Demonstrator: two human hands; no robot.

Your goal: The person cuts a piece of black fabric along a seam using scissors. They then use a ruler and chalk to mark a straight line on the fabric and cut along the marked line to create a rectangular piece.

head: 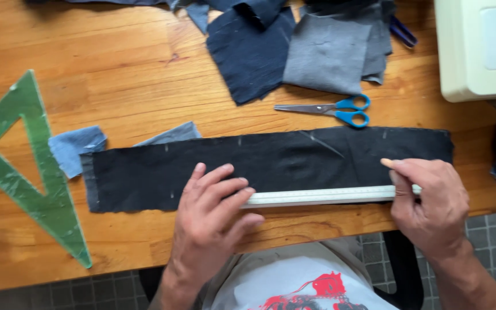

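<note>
A long strip of black fabric [271, 163] lies flat across the wooden table [116, 69]. A pale straight ruler [322, 197] rests along the strip's near edge. My left hand [213, 212] presses flat on the ruler's left end and the fabric, fingers spread. My right hand [429, 201] grips the ruler's right end, with the thumb stretched out onto the black strip.
Blue-handled scissors [331, 108] lie just beyond the strip. Dark blue [251, 51] and grey [328, 54] fabric pieces are piled at the back. A green set square [30, 172] and light blue scraps [76, 148] sit at left. A cream machine [477, 49] stands at the far right.
</note>
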